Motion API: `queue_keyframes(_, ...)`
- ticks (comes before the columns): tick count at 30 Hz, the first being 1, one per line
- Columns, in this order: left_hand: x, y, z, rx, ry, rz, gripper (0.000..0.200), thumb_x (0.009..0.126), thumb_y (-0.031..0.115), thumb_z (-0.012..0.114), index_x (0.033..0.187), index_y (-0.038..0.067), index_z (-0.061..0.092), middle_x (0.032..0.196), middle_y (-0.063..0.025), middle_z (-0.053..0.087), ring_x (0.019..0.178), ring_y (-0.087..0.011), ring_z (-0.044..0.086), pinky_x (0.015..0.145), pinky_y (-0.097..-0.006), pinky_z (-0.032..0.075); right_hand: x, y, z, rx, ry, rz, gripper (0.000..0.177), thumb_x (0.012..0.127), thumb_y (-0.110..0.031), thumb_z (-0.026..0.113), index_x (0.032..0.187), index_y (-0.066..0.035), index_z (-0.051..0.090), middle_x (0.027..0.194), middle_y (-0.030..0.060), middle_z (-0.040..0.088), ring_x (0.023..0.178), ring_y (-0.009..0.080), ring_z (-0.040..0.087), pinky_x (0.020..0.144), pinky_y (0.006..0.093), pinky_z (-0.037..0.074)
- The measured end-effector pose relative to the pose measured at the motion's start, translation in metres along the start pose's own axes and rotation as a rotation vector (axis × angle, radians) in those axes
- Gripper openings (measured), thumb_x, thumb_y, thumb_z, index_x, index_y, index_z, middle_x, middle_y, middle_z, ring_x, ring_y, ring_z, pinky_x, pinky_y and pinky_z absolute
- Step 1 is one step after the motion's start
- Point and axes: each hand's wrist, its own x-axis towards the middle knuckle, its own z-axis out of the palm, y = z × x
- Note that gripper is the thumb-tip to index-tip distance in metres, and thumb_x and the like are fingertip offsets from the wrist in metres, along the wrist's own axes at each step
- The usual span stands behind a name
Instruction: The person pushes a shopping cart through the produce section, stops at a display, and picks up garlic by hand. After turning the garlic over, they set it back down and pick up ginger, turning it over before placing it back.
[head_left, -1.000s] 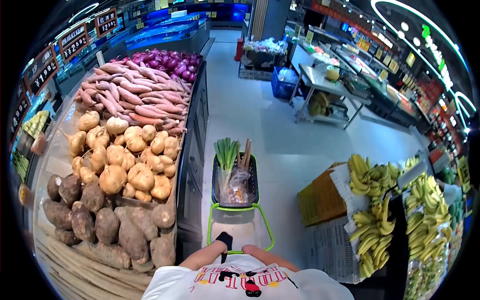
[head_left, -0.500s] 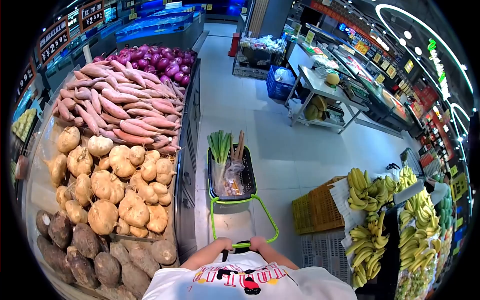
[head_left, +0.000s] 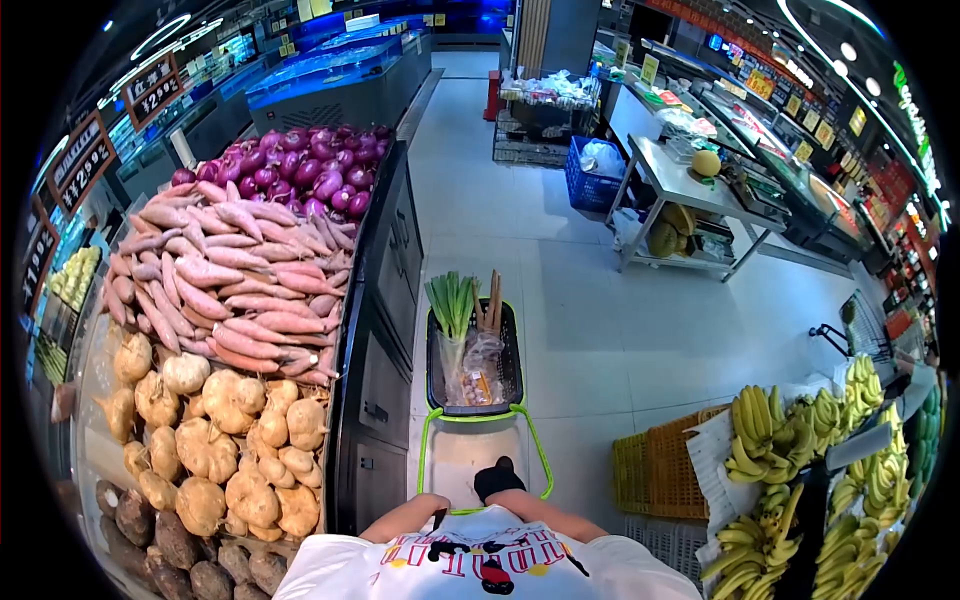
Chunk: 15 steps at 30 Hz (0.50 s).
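My left hand (head_left: 428, 506) and my right hand (head_left: 514, 500) are closed on the near bar of the lime-green handle (head_left: 544, 455), low in the head view. Ahead of them is the black shopping basket (head_left: 518, 372) that the handle belongs to. Leafy green stalks, probably leeks or scallions (head_left: 450, 302), lean in its left side. Long brown roots (head_left: 493, 312) stand beside them. A clear plastic bag (head_left: 484, 370) with small contents I cannot make out lies in front. A dark shoe (head_left: 498, 478) shows just beyond my right hand.
On the left, a produce stand holds red onions (head_left: 310, 165), sweet potatoes (head_left: 205, 272), pale round roots (head_left: 205, 448) and dark taros (head_left: 175, 550). Bananas (head_left: 760, 435) lie on the right beside a brown crate (head_left: 675, 470). Further ahead are a metal table (head_left: 665, 175) and a blue crate (head_left: 592, 185).
The view has shifted forward and slightly left along the aisle. The basket stays ahead of me, both hands still on its handle. A dark shoe has come into sight by my right hand.
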Motion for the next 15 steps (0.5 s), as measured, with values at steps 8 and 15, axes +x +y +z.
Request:
queue_keyframes(8,0.066,-0.007,-0.107,0.065,0.156,-0.062,0.042,0.073,0.036,0.068,0.105,0.009,0.072,0.109,-0.0134,0.070,0.100,-0.0305,0.067,0.085,-0.0410,0.053,0.063,0.059,-0.119,0.434,-0.487,0.197,0.017,0.079,-0.015,0.064,0.093,-0.005,0.069,0.090,0.0157,0.066,0.090,0.0277,0.065,0.080,0.0337,0.048)
queue_keyframes(15,0.011,0.025,-0.209,0.056,0.311,-0.275,0.040,0.072,0.036,0.068,0.101,0.009,0.074,0.108,-0.0144,0.070,0.100,-0.0270,0.068,0.084,-0.0382,0.054,0.137,0.134,-0.091,-0.040,-0.573,0.280,0.023,0.077,-0.021,0.066,0.095,-0.006,0.070,0.094,0.0172,0.068,0.091,0.0301,0.067,0.079,0.0383,0.051)
